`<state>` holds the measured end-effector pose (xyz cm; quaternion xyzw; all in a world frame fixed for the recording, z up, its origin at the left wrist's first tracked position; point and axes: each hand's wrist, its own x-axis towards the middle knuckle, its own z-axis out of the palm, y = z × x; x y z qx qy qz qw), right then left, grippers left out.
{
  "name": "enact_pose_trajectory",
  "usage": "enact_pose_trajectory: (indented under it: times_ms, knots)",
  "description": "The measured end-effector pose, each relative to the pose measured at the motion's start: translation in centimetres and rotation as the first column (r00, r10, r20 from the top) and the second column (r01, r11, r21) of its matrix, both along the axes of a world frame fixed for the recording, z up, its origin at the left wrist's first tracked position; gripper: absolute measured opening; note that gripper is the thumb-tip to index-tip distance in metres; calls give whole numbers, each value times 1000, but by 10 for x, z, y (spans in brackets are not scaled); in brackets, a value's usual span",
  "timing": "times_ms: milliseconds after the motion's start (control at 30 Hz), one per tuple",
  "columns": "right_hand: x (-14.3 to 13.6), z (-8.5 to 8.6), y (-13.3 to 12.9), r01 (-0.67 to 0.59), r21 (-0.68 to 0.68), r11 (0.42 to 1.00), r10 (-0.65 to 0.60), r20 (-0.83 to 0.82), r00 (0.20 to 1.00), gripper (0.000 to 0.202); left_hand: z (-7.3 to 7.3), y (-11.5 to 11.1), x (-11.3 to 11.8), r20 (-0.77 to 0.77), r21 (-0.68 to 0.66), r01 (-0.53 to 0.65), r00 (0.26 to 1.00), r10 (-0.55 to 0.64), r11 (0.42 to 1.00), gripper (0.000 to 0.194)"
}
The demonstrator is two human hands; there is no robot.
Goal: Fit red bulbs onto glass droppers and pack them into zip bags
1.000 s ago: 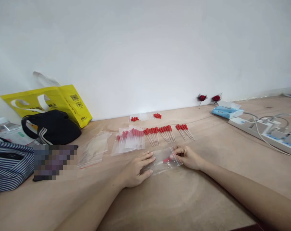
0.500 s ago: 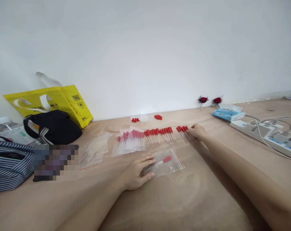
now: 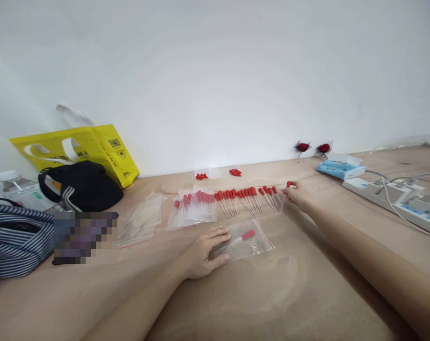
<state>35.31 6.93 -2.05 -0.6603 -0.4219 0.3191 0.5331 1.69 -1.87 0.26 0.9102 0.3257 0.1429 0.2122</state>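
Observation:
A clear zip bag (image 3: 261, 244) with one red-topped dropper (image 3: 248, 234) inside lies in the middle of the table. My left hand (image 3: 209, 251) rests on its left end, fingers apart. At the right end of the dropper row, my right hand (image 3: 296, 194) pinches a dropper (image 3: 283, 201) by its red bulb, the clear tube pointing down. Just left of it lie a few loose droppers (image 3: 269, 190), then two larger groups (image 3: 249, 193). Further left, several droppers lie in or under overlapping clear bags (image 3: 196, 208).
Flat clear bags (image 3: 140, 220) lie at left, near a black bag (image 3: 90, 187), a yellow bag (image 3: 118, 161) and a striped bag (image 3: 19, 241). Small red bulbs (image 3: 235, 173) lie by the wall. Tissues (image 3: 339, 169) and a power strip (image 3: 388, 194) stand at right.
My right hand has lifted a dropper at the row's right end and moved slightly right, apart from the others. My left hand stays on the bag. The view has shifted slightly.

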Motion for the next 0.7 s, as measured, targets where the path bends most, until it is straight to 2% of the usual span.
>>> enact_pose_trajectory:
  times_ms: [100,167,233,433,600,700]
  knots:
    - [-15,-2,-27,-3,106,994,16,-126,992,61,0,0,0,-7,-2,-1,1000,1,1000,43]
    - [-29,-3,-46,-56,180,982,95,-216,972,67,1,0,1,-1,1,-6,1000,6,1000,43]
    - [-42,-4,-62,-96,213,972,145,-227,963,68,2,0,1,4,5,-2,1000,2,1000,43]
    - [-63,-2,-84,-177,229,957,250,-347,904,56,0,2,1,-11,17,5,1000,-5,1000,43]
    - [-73,-2,-93,-347,192,918,395,-521,756,39,0,1,2,3,8,-3,1000,3,1000,43]
    - [-75,-1,-96,-464,124,877,458,-509,729,34,1,1,2,11,0,-6,1000,6,1000,45]
